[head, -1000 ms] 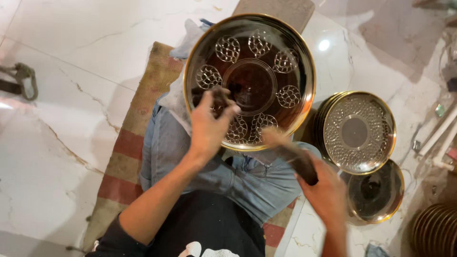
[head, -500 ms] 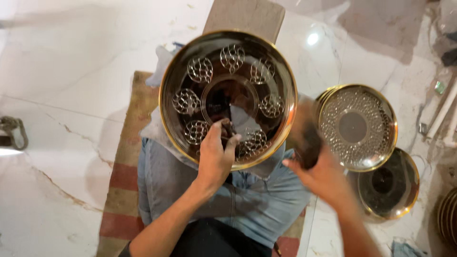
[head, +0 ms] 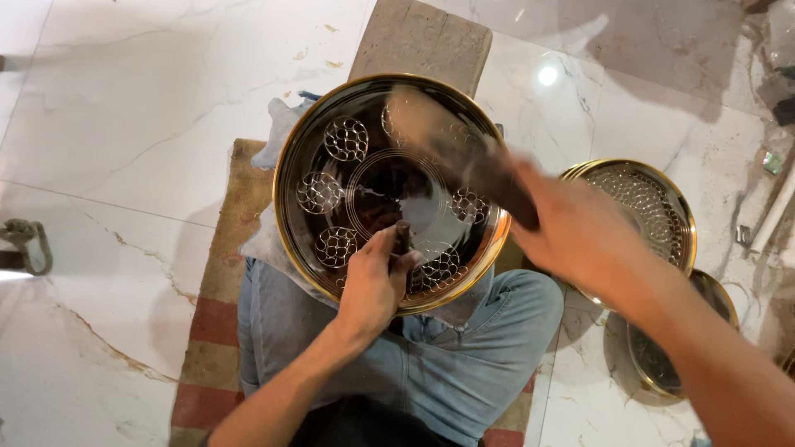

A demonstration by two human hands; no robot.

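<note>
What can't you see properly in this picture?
Head view only:
- The dark tool in the right hand is smeared by motion; its kind is unclear.
- The thin dark tool in the left hand is mostly hidden by the fingers.
- The lower gold-rimmed round metal tray on the floor is covered by the right forearm.

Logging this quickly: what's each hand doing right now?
Left hand: closed on a small punch tool against the round tray.
Right hand: closed on a blurred mallet.

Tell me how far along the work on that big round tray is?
Several round lattice patterns already ring the tray. In hand: the left hand presses a small tool on its lower part while the right hand swings a blurred hammer. The centre looks plain.
</note>
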